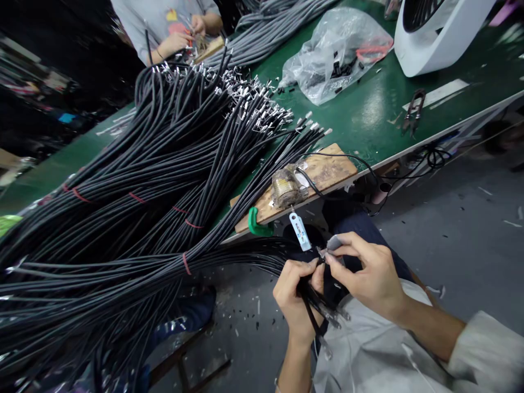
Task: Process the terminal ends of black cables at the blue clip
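Green worktop [370, 117] stretches across your view above a grey floor [454, 240], its left side buried under black cable bundles [213, 164] with pale, stripped ends and red ties [186, 263]. Across the bench, a co-worker's hands [180, 41] are busy beside another bundle of grey cables [270, 33]. Farther right you have a clear plastic bag [317, 52] with small black pieces, a white appliance [446, 38] and a pair of thread snips [414, 112]. At the near edge, a green clamp [254, 222] sits on a wooden board [333, 164], which bears a small tape-wrapped device [285, 187]; a light-blue clip [300, 232] juts from it, just above your fingers. Over your lap, your left hand [298, 295] pinches a black cable [320, 261] near its tip between thumb and forefinger, with more cables gathered through that hand. Your right hand [366, 270] has thumb and forefinger pressed together on the wire end [321, 252], and a grey covering [334, 242] shows on the forefinger.
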Demonstrator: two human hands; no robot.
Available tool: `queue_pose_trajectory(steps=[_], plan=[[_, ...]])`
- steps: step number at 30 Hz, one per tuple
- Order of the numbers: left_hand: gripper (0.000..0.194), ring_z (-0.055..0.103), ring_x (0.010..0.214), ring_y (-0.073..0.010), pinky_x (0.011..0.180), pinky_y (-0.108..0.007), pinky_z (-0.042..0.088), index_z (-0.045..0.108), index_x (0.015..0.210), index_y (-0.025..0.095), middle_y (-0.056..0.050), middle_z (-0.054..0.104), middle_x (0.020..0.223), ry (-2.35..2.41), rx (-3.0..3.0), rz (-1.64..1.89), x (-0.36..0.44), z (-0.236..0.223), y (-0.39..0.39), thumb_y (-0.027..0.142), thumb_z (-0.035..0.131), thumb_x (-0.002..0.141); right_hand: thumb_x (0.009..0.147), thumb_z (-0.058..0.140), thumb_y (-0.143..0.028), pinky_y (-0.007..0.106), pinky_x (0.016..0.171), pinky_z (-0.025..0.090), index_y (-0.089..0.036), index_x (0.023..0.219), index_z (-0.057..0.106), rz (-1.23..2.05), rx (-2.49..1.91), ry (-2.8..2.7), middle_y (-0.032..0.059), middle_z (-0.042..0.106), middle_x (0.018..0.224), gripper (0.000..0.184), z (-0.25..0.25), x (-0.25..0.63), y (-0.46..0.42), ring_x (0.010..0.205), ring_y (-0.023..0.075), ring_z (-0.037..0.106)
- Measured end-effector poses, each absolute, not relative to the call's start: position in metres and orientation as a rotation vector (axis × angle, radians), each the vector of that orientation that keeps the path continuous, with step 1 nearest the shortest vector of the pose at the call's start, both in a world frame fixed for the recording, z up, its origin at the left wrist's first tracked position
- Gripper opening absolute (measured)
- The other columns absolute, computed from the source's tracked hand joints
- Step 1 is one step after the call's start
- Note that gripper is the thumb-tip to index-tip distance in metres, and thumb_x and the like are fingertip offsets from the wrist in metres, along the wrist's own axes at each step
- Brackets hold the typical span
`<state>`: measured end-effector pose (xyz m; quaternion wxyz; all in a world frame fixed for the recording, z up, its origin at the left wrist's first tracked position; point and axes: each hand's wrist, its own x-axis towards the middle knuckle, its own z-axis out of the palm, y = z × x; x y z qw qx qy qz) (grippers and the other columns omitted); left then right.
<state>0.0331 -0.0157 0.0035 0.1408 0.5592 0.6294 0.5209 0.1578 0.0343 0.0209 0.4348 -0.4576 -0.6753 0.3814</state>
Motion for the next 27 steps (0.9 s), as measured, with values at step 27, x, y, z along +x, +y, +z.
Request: queue_pose_trajectory(steps=[27], plan=[[0.017,0.047,0.051,-0.0097,0.05,-0.022,0.037,0.065,0.07,0.016,0.002,0.053,0.059,1.895,1.445,1.464,0.03,0.007,-0.022,0.024,0.063,0.085,0.075,0.071,-0.006,0.025,0.063,0.061,-0.019,0.09,0.066,0.987,-0.79,-1.371,0.0019,0.074,0.076,0.021,-0.02,0.143,0.033,0.066,0.0159,0.071]])
